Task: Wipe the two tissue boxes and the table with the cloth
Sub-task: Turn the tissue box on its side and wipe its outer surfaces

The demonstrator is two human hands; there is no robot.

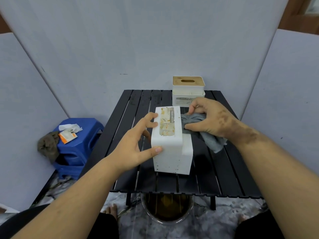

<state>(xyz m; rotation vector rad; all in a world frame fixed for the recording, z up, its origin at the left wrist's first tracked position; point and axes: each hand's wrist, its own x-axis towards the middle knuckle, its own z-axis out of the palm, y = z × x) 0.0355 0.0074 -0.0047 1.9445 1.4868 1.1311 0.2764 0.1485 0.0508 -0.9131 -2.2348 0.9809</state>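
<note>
While the left hand (138,145) braces the near white tissue box (170,144) with fingers curled on its left edge, long axis running away from the person, the right hand (209,118) grips the grey cloth (207,135) against its right side; second tissue box (188,91) at surface's (224,169) far edge.

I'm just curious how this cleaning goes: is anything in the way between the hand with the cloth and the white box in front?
Nothing visible is. The right hand grips the grey cloth right against the near box's right side, while the left hand holds its left side. The second box stands behind, out of the way.
</note>
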